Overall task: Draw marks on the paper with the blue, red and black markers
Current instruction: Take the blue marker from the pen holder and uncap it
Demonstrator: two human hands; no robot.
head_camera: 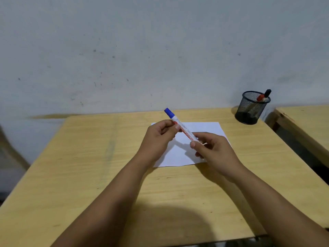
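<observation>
A blue marker (179,124) with a white barrel and its blue cap on is held above the white paper (204,128), cap end pointing up and away. My left hand (158,138) pinches the barrel just below the cap. My right hand (211,148) grips the marker's lower end. The paper lies flat on the wooden table (89,166), partly hidden by both hands; no marks show on its visible part. The red marker (260,98) and the black marker (267,93) stand in the black mesh pen cup (250,109) at the table's far right corner.
A grey-white wall rises behind the table. A second wooden table (306,122) stands to the right, with a dark gap between the two. The near edge of the table runs along the bottom right.
</observation>
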